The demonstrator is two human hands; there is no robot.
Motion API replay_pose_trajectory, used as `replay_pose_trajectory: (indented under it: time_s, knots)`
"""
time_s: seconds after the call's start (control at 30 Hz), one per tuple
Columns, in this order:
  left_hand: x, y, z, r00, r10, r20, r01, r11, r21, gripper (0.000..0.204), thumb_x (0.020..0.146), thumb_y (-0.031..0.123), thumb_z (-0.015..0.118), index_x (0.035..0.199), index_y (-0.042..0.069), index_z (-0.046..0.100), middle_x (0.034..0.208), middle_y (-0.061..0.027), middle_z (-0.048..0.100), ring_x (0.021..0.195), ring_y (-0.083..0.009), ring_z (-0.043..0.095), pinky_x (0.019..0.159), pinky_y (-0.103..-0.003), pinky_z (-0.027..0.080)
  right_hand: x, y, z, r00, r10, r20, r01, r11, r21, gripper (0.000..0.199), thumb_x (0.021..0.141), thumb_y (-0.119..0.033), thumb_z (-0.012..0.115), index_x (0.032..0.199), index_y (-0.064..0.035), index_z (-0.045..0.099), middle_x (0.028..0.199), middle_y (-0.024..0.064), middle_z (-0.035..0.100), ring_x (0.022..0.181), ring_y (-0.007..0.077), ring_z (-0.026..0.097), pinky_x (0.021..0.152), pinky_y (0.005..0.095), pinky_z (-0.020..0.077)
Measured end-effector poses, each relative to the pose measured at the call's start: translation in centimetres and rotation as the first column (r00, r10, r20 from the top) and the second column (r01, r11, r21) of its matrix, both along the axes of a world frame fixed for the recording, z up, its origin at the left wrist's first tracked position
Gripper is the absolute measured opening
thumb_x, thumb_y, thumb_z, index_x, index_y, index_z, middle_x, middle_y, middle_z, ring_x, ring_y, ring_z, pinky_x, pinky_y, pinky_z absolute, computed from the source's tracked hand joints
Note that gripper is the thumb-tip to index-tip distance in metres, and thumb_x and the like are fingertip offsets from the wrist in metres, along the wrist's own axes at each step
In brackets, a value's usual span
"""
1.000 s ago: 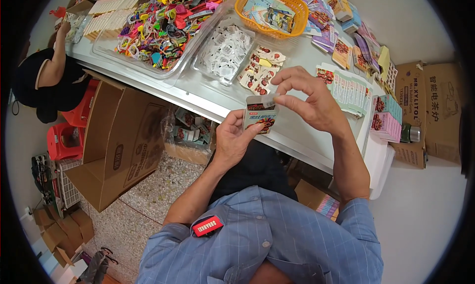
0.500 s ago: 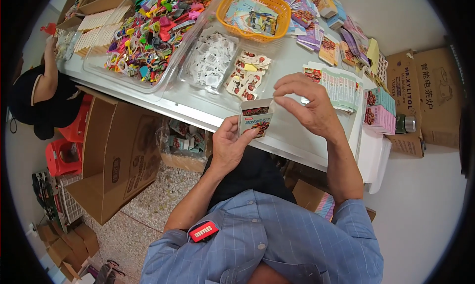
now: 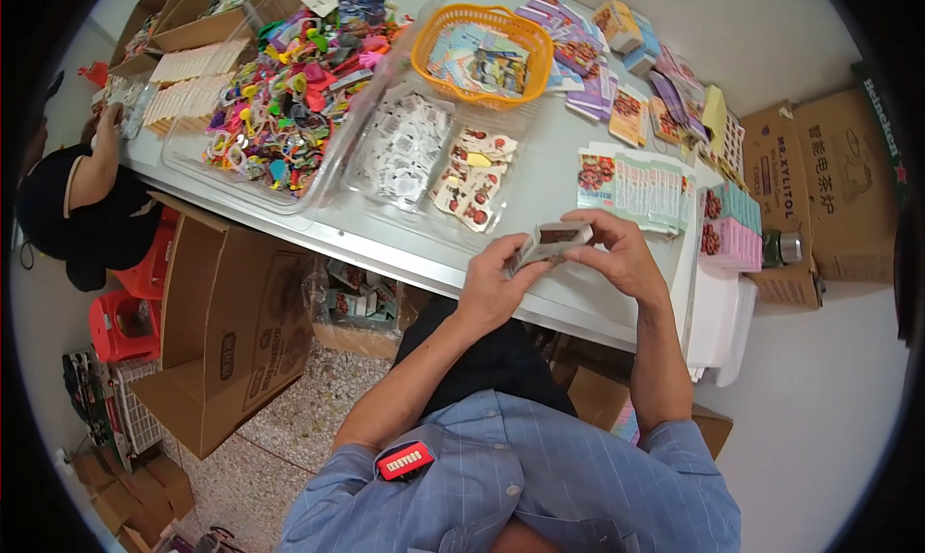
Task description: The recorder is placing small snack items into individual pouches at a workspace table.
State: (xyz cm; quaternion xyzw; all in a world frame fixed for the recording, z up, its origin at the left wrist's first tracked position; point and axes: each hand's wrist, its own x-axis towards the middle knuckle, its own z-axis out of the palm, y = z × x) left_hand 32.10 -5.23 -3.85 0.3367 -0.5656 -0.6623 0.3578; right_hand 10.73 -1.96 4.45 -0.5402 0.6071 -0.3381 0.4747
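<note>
Head view looks down on a person seated at a long grey table [image 3: 540,182], both hands raised just above its near edge. Between them is a small flat carton [image 3: 551,242], grey with a dark panel, lying nearly level with its long axis running left to right. The left hand [image 3: 493,285] is closed on the carton's left end, thumb and fingers wrapped from below. The right hand [image 3: 624,256] is closed on the right end from above, fingertips pinching its top edge. Neither hand is nearer than the other; the carton sits directly between the two grips, over the table edge and not resting on it.

Just beyond the right hand, a fanned row of flat printed cards [image 3: 644,179] lies on the table, with a pink and teal stack of packets [image 3: 732,227] to its right. Farther away and to the left, a clear tray [image 3: 470,179] holds red-and-white sachets, and beside it another clear tray [image 3: 401,146] holds small white packets. An orange basket [image 3: 482,42] at the far side holds printed cards. A large clear bin [image 3: 289,95] farther left is full of mixed colourful plastic pieces. At the far left another person [image 3: 72,201] in dark clothing works at the table end. Open cardboard boxes [image 3: 226,331] stand on the floor beneath.
</note>
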Motion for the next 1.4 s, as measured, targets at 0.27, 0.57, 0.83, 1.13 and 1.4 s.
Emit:
replay_pose_trajectory:
  time_s: [0.27, 0.57, 0.83, 1.13, 1.4]
  knots:
    - [0.4, -1.2, -0.5, 0.992, 0.042, 0.120, -0.007, 0.961, -0.275, 0.036, 0.083, 0.011, 0.081, 0.116, 0.002, 0.069, 0.097, -0.0131, 0.069, 0.084, -0.0230, 0.066, 0.076, -0.033, 0.052, -1.0, -3.2, 2.8, 0.987, 0.061, -0.151, -0.075, 0.993, -0.092, 0.038, 0.085, -0.012, 0.076, 0.119, -0.0012, 0.067, 0.105, 0.0038, 0.069, 0.094, 0.0116, 0.062, 0.084, 0.0273, 0.0498]
    - [1.0, -1.2, -0.5, 0.992, 0.078, 0.098, -0.037, 0.930, -0.367, 0.034, 0.083, 0.013, 0.080, 0.113, 0.002, 0.067, 0.097, -0.0164, 0.067, 0.087, -0.0336, 0.066, 0.077, -0.038, 0.053, 11.8, -25.0, 8.4, 0.845, 0.027, -0.534, -0.374, 0.743, -0.555, 0.034, 0.093, -0.024, 0.067, 0.117, -0.0006, 0.069, 0.109, 0.0161, 0.072, 0.100, 0.0271, 0.069, 0.090, 0.0367, 0.0518]
    - [0.9, -1.2, -1.2, 0.995, 0.067, 0.073, -0.031, 0.913, -0.407, 0.034, 0.084, 0.017, 0.078, 0.111, 0.000, 0.065, 0.092, -0.0173, 0.063, 0.085, -0.0361, 0.063, 0.076, -0.043, 0.051, 19.0, -38.7, 3.2, 0.077, 0.374, -0.924, -0.573, 0.775, 0.266, 0.025, 0.083, -0.012, 0.061, 0.102, -0.0013, 0.073, 0.100, 0.0182, 0.073, 0.096, 0.0350, 0.070, 0.084, 0.0451, 0.0550]
    - [1.6, -1.6, -1.2, 0.997, 0.044, 0.060, -0.019, 0.927, -0.374, 0.032, 0.085, 0.015, 0.077, 0.111, 0.002, 0.064, 0.092, -0.0162, 0.065, 0.087, -0.0365, 0.064, 0.078, -0.043, 0.051, 16.9, -40.4, 3.2, 0.481, 0.531, -0.698, -0.711, 0.702, 0.043, 0.019, 0.094, -0.016, 0.060, 0.097, -0.0010, 0.071, 0.079, 0.0096, 0.070, 0.074, 0.0169, 0.067, 0.068, 0.0354, 0.0526]
    - [1.6, -1.6, -1.3, 0.999, 0.030, 0.020, -0.021, 0.935, -0.353, 0.033, 0.085, 0.015, 0.077, 0.113, 0.002, 0.064, 0.094, -0.0162, 0.067, 0.088, -0.0361, 0.065, 0.078, -0.043, 0.052, 14.6, -36.2, 5.3, 0.912, 0.355, -0.206, -0.405, 0.861, -0.308, 0.027, 0.099, -0.035, 0.065, 0.097, -0.0079, 0.070, 0.086, -0.0002, 0.070, 0.074, 0.0076, 0.063, 0.067, 0.0264, 0.0491]
